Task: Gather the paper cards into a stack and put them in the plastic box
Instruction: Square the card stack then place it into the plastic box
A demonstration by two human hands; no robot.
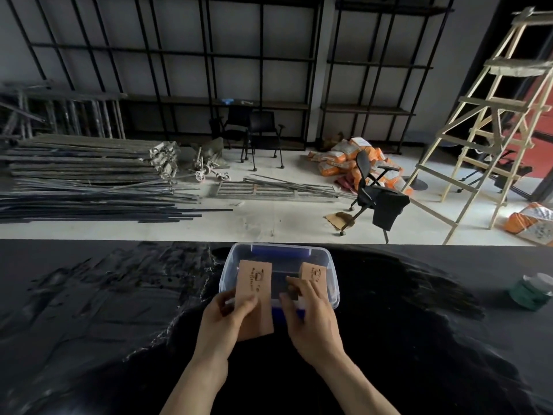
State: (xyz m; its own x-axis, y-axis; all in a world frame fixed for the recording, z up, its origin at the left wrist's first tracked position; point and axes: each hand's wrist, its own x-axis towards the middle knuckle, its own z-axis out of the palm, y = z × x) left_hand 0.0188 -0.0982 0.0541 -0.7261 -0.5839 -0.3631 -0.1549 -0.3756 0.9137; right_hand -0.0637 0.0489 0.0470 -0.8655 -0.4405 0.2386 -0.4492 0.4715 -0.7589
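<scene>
— What's under you?
— A glossy black table (89, 310), streaked; pale floor and a wooden ladder (490, 124) beyond.
— And the cards?
— My left hand (227, 316) pinches a flat tan card stack (254, 295) over the clear plastic box (329, 265); my right hand (311, 319) seems to grip another card (312, 272) — partly hidden.

Your bare forearms reach forward side by side. Your left hand (229, 313) pinches with thumb across and fingers curled beneath. Your right hand (311, 313) lies palm down, fingers bent forward.
</scene>
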